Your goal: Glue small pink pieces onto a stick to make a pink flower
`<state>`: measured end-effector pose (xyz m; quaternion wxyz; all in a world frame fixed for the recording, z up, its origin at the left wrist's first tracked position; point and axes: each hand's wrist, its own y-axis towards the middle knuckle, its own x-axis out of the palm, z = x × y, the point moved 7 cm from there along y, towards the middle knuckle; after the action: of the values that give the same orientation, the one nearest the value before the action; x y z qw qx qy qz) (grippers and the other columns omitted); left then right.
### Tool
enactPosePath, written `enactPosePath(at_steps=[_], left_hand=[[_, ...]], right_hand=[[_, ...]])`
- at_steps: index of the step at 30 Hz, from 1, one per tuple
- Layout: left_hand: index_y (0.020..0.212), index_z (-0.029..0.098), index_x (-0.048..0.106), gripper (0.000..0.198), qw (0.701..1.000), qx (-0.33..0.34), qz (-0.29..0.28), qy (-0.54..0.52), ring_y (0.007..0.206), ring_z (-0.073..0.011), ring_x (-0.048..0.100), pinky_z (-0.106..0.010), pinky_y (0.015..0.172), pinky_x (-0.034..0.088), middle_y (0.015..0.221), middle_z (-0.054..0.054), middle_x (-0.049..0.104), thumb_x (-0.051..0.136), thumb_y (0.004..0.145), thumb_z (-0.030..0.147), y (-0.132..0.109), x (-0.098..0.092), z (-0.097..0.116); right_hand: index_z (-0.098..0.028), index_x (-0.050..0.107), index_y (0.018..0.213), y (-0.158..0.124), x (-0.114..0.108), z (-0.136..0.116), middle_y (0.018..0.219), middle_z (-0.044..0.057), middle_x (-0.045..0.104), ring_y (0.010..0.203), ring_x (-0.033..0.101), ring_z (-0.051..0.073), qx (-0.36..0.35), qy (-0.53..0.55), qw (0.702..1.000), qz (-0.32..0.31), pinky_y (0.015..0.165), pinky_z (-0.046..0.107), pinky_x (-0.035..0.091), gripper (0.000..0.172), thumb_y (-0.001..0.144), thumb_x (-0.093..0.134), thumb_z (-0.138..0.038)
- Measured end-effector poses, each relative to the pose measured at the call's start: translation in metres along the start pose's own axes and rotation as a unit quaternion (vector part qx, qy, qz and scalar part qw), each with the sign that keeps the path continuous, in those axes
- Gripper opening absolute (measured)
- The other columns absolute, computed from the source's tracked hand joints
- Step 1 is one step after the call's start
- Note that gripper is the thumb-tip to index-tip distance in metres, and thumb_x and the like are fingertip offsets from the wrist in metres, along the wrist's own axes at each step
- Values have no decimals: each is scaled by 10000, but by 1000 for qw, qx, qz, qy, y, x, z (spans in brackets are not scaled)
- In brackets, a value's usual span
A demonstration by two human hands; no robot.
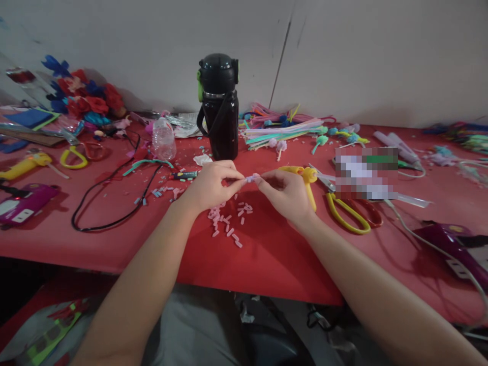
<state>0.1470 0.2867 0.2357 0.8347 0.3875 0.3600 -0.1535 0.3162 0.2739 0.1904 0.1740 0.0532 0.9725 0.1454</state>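
My left hand (219, 184) and my right hand (284, 190) meet above the red table, fingertips pinched on opposite ends of a small lilac-and-pink piece (250, 178). It looks like a short bit of fuzzy pipe cleaner, though the fingers cover most of it. Below them lies a loose scatter of short pink cut pieces (223, 221). A yellow glue gun (311, 185) rests just behind and beside my right hand, partly hidden by it. To the right of that hand are scissors (348, 213) with yellow and red handles.
A black flask (219, 109) stands behind my hands, with a clear plastic bottle (163, 140) to its left. Bundled pipe cleaners (284, 133) lie behind. A black cord (110, 223) loops at left; a white cable (430, 244) crosses the right side. Another yellow glue gun (25, 168) lies far left.
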Motion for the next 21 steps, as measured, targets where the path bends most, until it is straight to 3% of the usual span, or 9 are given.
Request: enactPosePath(at_steps=[13, 17, 19, 21], left_hand=[[826, 196, 801, 178, 1000, 4, -3, -8, 699, -130, 622, -264, 676, 469, 774, -28, 688, 679, 929, 272, 0, 0, 0], [832, 201, 812, 149, 1000, -11, 11, 25, 697, -141, 611, -274, 675, 460, 750, -27, 693, 696, 915, 244, 0, -2, -8], [818, 201, 819, 144, 998, -29, 19, 47, 697, -144, 605, -279, 666, 446, 744, -28, 691, 708, 906, 228, -1, -3, -14], [812, 204, 825, 139, 997, -48, 18, 63, 702, -147, 602, -284, 663, 435, 745, -27, 688, 716, 899, 212, -1, -3, -20]], right_hand=[[-189, 737, 796, 0, -1, 0, 724, 45, 737, 655, 653, 185, 2, -2, 1000, 6, 600, 314, 502, 321, 839, 720, -507], [-196, 744, 836, 0, -5, -4, 804, 64, 771, 726, 693, 212, -3, -37, 999, 3, 650, 332, 520, 261, 869, 679, -447], [-203, 735, 822, -1, -6, -11, 821, 59, 774, 744, 693, 215, -22, -90, 995, -25, 678, 339, 512, 179, 880, 641, -344], [-213, 698, 739, -6, -4, -20, 750, 37, 745, 685, 661, 199, -43, -160, 982, -94, 653, 335, 479, 167, 874, 612, -261]])
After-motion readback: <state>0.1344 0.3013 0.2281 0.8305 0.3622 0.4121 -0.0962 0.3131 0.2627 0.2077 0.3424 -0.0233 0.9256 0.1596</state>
